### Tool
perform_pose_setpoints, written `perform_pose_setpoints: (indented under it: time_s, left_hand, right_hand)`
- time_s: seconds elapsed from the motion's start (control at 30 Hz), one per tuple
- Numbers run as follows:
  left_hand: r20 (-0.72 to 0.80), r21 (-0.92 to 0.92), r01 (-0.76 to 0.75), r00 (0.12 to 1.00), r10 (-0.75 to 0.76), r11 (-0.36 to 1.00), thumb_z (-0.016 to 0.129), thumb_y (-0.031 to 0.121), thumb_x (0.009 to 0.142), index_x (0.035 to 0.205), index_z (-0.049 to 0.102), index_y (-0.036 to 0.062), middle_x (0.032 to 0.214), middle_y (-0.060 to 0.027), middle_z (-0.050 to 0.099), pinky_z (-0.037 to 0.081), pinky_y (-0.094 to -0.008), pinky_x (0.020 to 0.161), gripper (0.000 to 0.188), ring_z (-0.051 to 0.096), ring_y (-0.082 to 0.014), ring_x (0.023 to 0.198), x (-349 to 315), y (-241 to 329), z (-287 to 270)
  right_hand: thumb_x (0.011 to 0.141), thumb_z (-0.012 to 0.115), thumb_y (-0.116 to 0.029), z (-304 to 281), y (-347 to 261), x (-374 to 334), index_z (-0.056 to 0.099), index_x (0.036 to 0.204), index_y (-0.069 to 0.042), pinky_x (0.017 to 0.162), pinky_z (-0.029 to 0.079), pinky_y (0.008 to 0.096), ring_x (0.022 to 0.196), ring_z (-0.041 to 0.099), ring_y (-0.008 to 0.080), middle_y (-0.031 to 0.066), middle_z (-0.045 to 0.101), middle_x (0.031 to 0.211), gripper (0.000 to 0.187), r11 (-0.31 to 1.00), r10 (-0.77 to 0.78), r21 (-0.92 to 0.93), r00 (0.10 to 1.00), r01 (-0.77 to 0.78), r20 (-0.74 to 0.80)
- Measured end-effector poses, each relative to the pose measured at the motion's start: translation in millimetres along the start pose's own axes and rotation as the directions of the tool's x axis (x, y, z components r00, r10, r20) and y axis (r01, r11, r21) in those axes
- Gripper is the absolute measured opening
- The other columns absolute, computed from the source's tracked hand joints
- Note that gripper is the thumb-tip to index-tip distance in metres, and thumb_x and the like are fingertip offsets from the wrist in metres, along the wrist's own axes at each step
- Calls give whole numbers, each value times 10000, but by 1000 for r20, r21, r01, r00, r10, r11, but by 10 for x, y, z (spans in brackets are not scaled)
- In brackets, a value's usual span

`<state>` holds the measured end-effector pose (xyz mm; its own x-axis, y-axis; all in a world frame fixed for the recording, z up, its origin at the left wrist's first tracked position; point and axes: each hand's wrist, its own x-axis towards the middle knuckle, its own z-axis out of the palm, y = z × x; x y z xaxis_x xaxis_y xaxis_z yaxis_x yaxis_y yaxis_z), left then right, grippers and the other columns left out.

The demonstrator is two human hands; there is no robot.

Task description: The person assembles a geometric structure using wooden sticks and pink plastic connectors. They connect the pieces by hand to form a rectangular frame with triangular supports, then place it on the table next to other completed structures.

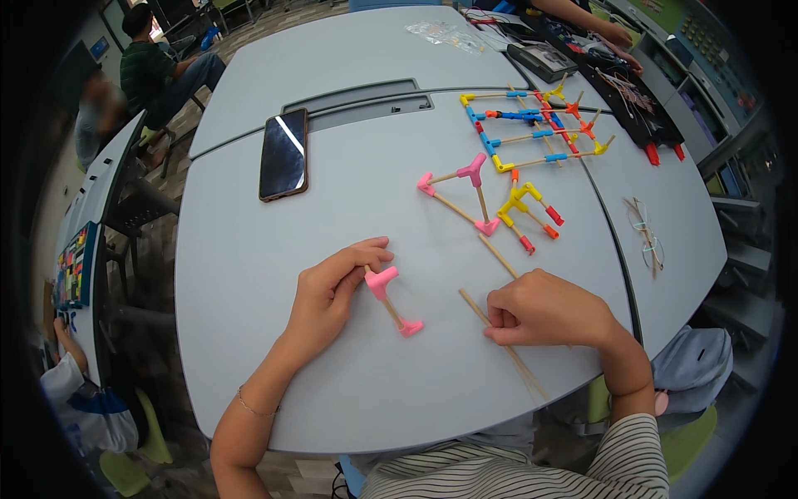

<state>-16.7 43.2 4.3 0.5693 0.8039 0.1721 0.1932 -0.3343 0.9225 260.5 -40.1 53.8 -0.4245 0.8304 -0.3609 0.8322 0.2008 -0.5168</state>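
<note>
My left hand [327,287] pinches the end of a piece made of two pink connectors, the upper pink connector [380,282] and the lower pink connector [409,328], joined by a short wooden stick [391,312]. To its right, my right hand [544,309] is closed around a thin wooden stick [474,305] whose end sticks out toward the left. Another wooden stick [498,254] lies partly behind that hand, and more loose sticks [526,373] lie below it. Farther back rest a triangle of sticks with pink connectors [474,169] and a small yellow connector piece [515,200] with red and orange tips.
A phone [283,155] lies at the left. Back right stands a stick frame with blue, yellow and red joints [540,135]. Eyeglasses [646,233] rest at the right. A plastic bag [445,35] and a dark tool case [619,91] are at the far side; other people sit around.
</note>
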Motion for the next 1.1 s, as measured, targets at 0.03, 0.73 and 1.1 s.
perform_pose_setpoints:
  time_s: [0.03, 0.73, 1.1]
  left_hand:
    - [30, -8, 10, 999, -10, 1000, 424, -165, 876, 1014, 638, -41, 1080, -137, 692, 499, -360, 979, 283, 567, -304, 1260, 10, -1, -8]
    - [-74, 310, -129, 984, 160, 942, 707, 1, 836, 942, 736, 48, 963, -57, 661, 543, -267, 709, 120, 660, -157, 833, -38, 6, 90]
    - [-118, 213, -99, 985, 126, 972, 678, -18, 862, 954, 730, 7, 955, -76, 655, 542, -278, 724, 109, 657, -169, 837, -78, 14, 127]
  right_hand:
    - [778, 741, -206, 11, -21, -7, 621, 730, -31, 574, 497, 315, 585, 638, 207, 67, 638, 638, 218, 999, 14, 34, 1000, -14, -3]
    - [856, 706, -63, 301, 24, 318, 679, 967, 11, 626, 533, 301, 694, 668, 214, 116, 676, 822, 136, 939, -164, 191, 860, 287, -484]
    - [848, 717, -64, 278, 17, 299, 707, 928, 11, 603, 513, 286, 672, 654, 198, 103, 675, 807, 111, 933, -163, 218, 875, 287, -455]
